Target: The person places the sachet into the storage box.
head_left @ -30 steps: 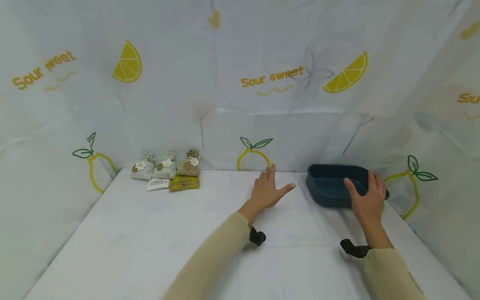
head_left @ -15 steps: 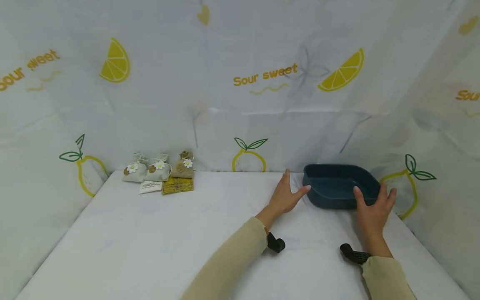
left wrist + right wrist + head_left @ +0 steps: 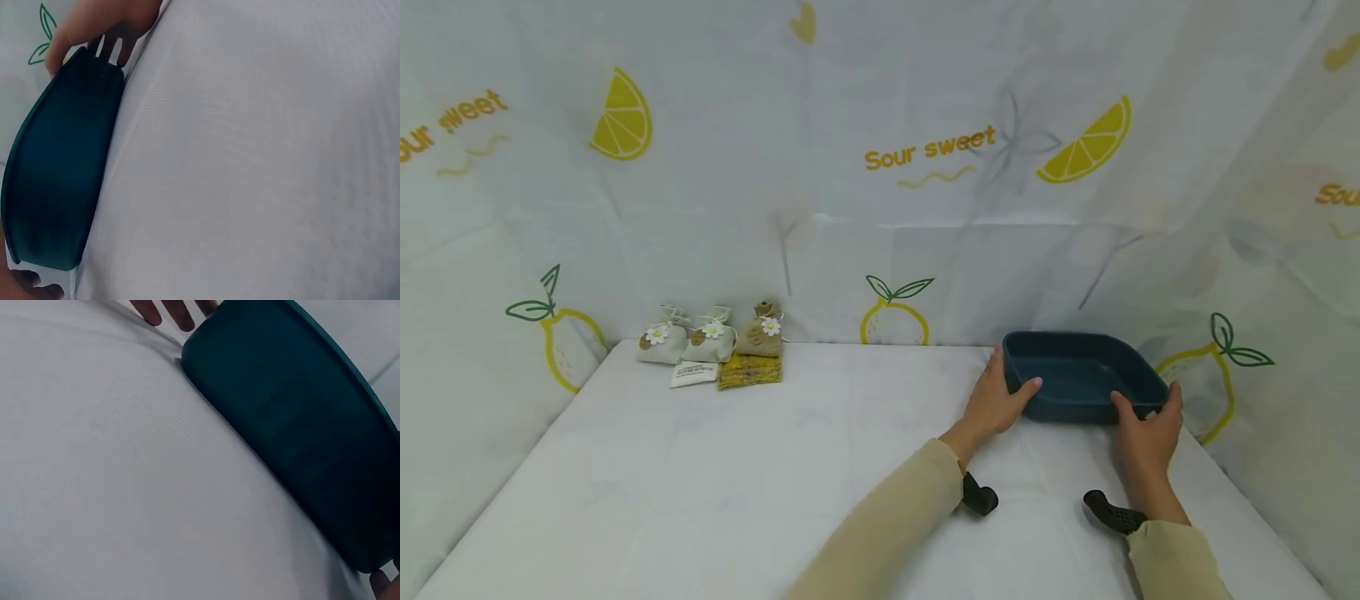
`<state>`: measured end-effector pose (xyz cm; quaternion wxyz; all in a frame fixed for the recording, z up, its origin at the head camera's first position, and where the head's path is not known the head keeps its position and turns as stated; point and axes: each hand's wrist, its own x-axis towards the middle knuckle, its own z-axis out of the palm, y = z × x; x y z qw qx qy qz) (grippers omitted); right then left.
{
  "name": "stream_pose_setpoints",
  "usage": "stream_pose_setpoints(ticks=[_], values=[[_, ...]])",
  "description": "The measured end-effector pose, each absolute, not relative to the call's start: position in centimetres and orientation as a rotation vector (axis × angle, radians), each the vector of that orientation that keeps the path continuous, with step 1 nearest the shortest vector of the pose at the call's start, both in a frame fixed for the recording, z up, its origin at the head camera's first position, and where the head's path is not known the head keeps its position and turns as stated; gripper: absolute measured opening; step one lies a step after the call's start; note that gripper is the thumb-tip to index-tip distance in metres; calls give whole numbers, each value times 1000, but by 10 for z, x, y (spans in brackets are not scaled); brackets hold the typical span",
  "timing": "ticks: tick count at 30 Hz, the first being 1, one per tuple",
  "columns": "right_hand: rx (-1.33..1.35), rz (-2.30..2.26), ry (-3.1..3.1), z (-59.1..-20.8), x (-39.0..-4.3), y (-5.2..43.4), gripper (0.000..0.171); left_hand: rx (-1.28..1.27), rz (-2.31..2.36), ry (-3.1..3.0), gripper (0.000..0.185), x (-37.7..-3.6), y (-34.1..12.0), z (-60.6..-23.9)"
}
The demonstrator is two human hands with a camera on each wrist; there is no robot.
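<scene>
So the dark blue tray (image 3: 1078, 375) sits at the far right of the white surface (image 3: 775, 467), right up near the lemon-print curtain (image 3: 925, 167) behind it. Both hands are on it: the left hand (image 3: 996, 400) is at the tray's left near corner, thumb laid along the front wall and fingers round the left side, so it's gripping that corner. The right hand (image 3: 1146, 425) is at the tray's right near corner, thumb on the front rim and fingers wrapped at the right edge, gripping too. The tray rests flat on the surface as far as the head view shows, and it looks empty inside. In the left wrist view the tray (image 3: 59, 169) fills the left side with fingertips at its far end. Well to the left of the tray, by the curtain, there's a little row of cloth sachets (image 3: 711, 342) with daisy tags, plus a white card (image 3: 693, 374) and a yellow woven pad (image 3: 749, 371) just in front of them
</scene>
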<state>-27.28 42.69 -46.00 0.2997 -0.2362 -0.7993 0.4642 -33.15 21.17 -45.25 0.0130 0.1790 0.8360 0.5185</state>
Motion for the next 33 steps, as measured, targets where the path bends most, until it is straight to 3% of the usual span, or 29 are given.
stream_pose_setpoints(ticks=[9,17,33], values=[[-663,1230,-2130,-460,-269,423,87,509,1641,2555,81,-330,204,-456],[-593,1318,-2295,-454,-273,425,104,536,1660,2532,83,-332,186,-454],[-425,1331,-2444,-457,-275,367,108,508,1791,2491,79,-334,113,-468]])
